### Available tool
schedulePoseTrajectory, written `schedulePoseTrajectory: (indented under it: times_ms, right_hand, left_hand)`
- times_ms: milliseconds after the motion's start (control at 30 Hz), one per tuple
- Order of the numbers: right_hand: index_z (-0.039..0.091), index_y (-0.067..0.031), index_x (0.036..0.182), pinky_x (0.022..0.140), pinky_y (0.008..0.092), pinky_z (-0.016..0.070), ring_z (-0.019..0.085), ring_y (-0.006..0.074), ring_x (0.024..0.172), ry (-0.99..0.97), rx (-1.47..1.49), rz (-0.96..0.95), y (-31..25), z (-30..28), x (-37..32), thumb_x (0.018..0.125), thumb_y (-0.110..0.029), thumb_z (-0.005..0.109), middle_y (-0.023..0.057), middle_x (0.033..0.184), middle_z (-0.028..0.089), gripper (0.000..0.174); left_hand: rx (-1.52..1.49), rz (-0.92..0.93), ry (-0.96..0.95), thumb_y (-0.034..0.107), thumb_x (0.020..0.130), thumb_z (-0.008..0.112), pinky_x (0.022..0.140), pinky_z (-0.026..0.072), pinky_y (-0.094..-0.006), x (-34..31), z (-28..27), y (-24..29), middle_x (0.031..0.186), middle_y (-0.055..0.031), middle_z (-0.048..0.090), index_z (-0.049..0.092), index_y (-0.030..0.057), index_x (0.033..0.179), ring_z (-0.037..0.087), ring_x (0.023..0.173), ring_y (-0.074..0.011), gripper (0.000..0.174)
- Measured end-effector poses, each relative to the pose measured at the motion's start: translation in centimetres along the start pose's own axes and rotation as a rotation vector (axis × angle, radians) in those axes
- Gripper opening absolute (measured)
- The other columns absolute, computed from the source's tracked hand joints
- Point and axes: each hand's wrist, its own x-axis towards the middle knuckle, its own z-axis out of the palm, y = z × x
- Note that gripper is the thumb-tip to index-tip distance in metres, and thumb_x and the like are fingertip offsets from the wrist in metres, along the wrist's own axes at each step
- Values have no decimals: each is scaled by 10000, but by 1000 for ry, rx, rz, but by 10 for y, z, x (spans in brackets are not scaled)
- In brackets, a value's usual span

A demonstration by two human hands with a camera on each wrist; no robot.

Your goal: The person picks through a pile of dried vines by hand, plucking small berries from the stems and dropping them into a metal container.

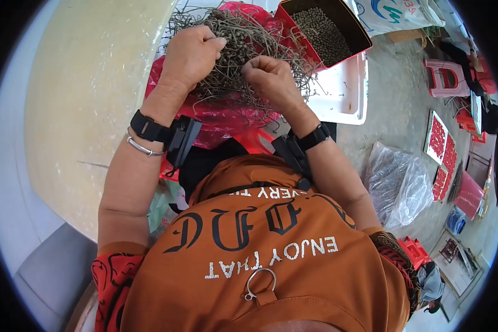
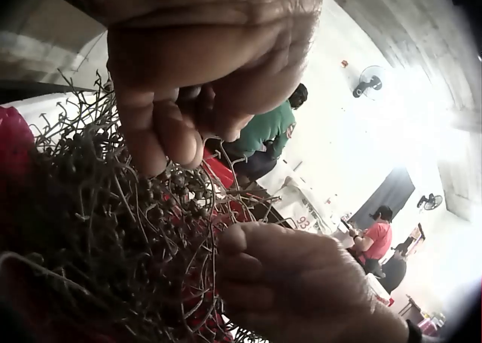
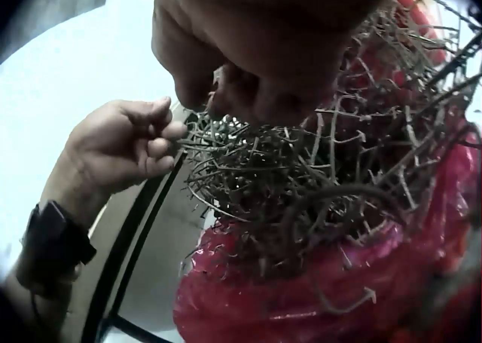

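A tangled heap of thin dry stems [image 1: 232, 61] with small round pods lies on pink plastic [image 1: 218, 119]. At its left side my left hand [image 1: 191, 58] has curled fingers; in the right wrist view this hand [image 3: 120, 147] pinches at stem ends by the heap's edge. My right hand [image 1: 274, 83] is curled over the heap's right part, thumb against the fingers, touching stems. In the right wrist view its fingertips [image 3: 256, 94] meet the stems [image 3: 324, 154], and what lies between them is mostly hidden.
A red box [image 1: 323, 36] of small round grains stands behind on the right, over a white foam tray [image 1: 346, 94]. A pale yellow surface [image 1: 88, 99] spans the left. Clear plastic bags [image 1: 398, 182] lie on the floor at right; other people are farther off.
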Motion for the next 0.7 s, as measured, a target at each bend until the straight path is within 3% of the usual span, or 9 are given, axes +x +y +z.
schedulePoseTrajectory:
  times_ms: [100,133,200,233,333,500,633,700]
  right_hand:
    - [601,16,853,452,276,411,523,144,494,158,-514,-256,4,11,19,735,-110,592,50,570,567,173]
    - [601,16,853,452,276,411,523,144,494,156,-516,-258,5,14,21,735,-110,592,50,570,567,173]
    - [609,15,836,515,346,451,576,244,558,278,-816,-437,6,23,24,739,-169,617,121,608,594,209]
    - [613,15,828,546,380,471,602,293,590,339,-965,-528,6,26,26,741,-199,629,156,627,608,231]
    - [621,15,790,593,417,475,598,351,658,366,-1015,-417,3,34,30,733,-239,636,203,667,599,261]
    - [628,25,669,660,428,481,602,375,719,347,-1132,-234,3,35,52,728,-332,625,232,699,604,362]
    - [625,37,690,665,430,478,596,388,722,290,-1009,-310,22,26,67,742,-348,603,256,707,590,389]
    - [623,35,694,638,409,478,596,366,681,286,-952,-321,24,21,64,744,-308,602,235,691,597,348]
  left_hand:
    - [-102,-58,44,249,743,631,598,469,-343,-1,-2,6,611,-110,606,613,16,709,600,603,-263,237]
    - [-104,-23,58,207,761,626,539,434,-296,0,-1,6,603,-76,584,590,19,697,548,555,-193,202]
    - [-106,45,85,121,796,616,421,364,-201,0,-1,4,585,-7,540,545,25,673,444,460,-53,171]
    - [-107,44,88,121,796,616,421,364,-201,0,-1,4,585,-7,540,545,25,673,444,460,-53,171]
    - [-25,53,148,274,718,652,595,478,-334,0,0,3,622,-118,610,633,26,714,599,599,-262,248]
    - [-16,80,142,280,710,655,608,483,-336,1,2,3,626,-123,610,639,31,722,604,606,-262,249]
    - [18,101,83,276,701,657,620,483,-367,0,3,4,649,-138,611,635,32,725,609,646,-291,246]
    - [160,188,64,193,722,642,563,452,-324,-6,1,8,593,-101,575,601,8,697,557,570,-202,191]
